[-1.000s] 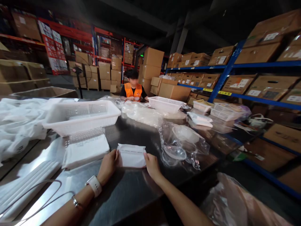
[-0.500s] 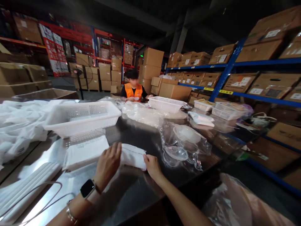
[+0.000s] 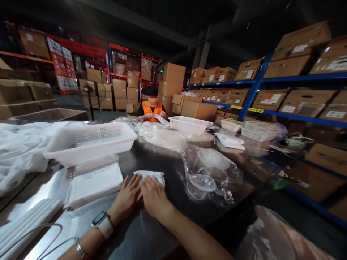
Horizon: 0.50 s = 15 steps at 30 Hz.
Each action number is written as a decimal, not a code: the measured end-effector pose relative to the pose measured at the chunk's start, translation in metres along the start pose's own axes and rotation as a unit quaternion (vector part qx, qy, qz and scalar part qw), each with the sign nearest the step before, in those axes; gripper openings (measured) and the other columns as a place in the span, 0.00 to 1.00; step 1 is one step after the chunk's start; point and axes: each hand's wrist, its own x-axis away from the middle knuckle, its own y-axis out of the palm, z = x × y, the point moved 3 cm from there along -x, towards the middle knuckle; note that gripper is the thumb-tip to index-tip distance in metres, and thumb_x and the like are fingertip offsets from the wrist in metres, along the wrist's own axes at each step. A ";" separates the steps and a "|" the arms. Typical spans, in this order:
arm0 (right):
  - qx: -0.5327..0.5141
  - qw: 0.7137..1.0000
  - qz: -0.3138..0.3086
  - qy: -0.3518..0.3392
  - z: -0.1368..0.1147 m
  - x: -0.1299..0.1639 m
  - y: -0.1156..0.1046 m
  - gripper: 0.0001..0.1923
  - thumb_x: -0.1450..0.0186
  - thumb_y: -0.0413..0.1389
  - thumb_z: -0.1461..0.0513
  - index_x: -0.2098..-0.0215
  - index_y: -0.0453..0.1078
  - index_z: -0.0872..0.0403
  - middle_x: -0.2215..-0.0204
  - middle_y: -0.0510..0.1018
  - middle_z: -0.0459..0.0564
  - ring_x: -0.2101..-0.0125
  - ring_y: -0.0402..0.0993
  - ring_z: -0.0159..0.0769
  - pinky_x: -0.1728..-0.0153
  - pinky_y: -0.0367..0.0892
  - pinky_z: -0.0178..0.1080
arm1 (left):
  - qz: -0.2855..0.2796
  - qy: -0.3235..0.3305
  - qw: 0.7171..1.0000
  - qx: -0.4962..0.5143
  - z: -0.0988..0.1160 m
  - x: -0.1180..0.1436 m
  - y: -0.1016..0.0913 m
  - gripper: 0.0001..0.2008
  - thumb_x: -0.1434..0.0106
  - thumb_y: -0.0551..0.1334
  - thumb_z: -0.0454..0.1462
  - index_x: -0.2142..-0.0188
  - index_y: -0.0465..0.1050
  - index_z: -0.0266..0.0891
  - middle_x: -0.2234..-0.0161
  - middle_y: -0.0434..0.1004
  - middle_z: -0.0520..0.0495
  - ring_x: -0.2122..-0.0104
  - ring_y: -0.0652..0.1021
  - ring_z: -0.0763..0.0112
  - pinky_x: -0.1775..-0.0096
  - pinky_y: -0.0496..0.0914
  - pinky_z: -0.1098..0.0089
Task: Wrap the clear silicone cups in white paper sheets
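A small white packet (image 3: 151,174) lies on the dark shiny table, partly covered by my hands. My right hand (image 3: 153,193) rests flat across its top with the fingers stretched forward. Beside it, at the packet's left edge, my left hand (image 3: 128,196) lies with fingers extended and fingertips close to the right hand's. To the left is a stack of flat white bags (image 3: 93,184). Behind that stack stands a white perforated basket (image 3: 92,144). Clear plastic bowls (image 3: 202,182) in thin plastic wrap lie to the right.
A co-worker in an orange vest (image 3: 152,108) sits across the table, handling something white. Near them are clear plastic bags (image 3: 162,137) and a second white basket (image 3: 188,124). White fabric-like bags (image 3: 24,144) pile up at left. A thin cable (image 3: 58,231) loops at the lower left.
My right hand has moved from pinching the packet's right end to lying flat on top. My left hand has shifted slightly down. The packet looks shorter. The co-worker has lifted something white.
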 end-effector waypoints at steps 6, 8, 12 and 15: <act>-0.136 0.974 -0.075 0.166 0.085 -0.030 0.011 0.20 0.36 0.54 0.60 0.47 0.69 0.58 0.50 0.75 0.60 0.49 0.69 0.48 0.49 0.60 0.46 | -0.039 -0.029 0.994 0.101 0.002 -0.005 -0.005 0.18 0.31 0.52 0.41 0.45 0.69 0.43 0.38 0.62 0.38 0.36 0.58 0.51 0.39 0.53 0.42; -0.161 0.969 -0.085 0.167 0.105 -0.032 0.010 0.14 0.35 0.51 0.60 0.56 0.74 0.58 0.62 0.80 0.56 0.60 0.74 0.42 0.62 0.64 0.38 | -0.016 -0.058 0.979 0.197 0.000 -0.007 -0.005 0.17 0.31 0.51 0.41 0.51 0.73 0.40 0.36 0.58 0.38 0.35 0.54 0.53 0.38 0.52 0.46; -0.210 0.960 -0.078 0.165 0.113 -0.028 0.017 0.16 0.34 0.49 0.60 0.77 0.70 0.57 0.79 0.74 0.47 0.73 0.67 0.33 0.73 0.55 0.33 | 0.104 -0.288 0.840 0.448 -0.017 -0.006 0.004 0.07 0.37 0.56 0.37 0.63 0.71 0.38 0.41 0.65 0.37 0.37 0.60 0.56 0.38 0.53 0.53; -0.253 0.950 -0.058 0.175 0.107 -0.026 0.028 0.19 0.34 0.47 0.57 0.82 0.61 0.55 0.83 0.66 0.43 0.76 0.60 0.30 0.74 0.51 0.33 | 0.138 -0.427 0.719 0.531 -0.022 -0.003 0.007 0.14 0.43 0.59 0.32 0.55 0.66 0.38 0.53 0.75 0.39 0.52 0.75 0.58 0.48 0.68 0.56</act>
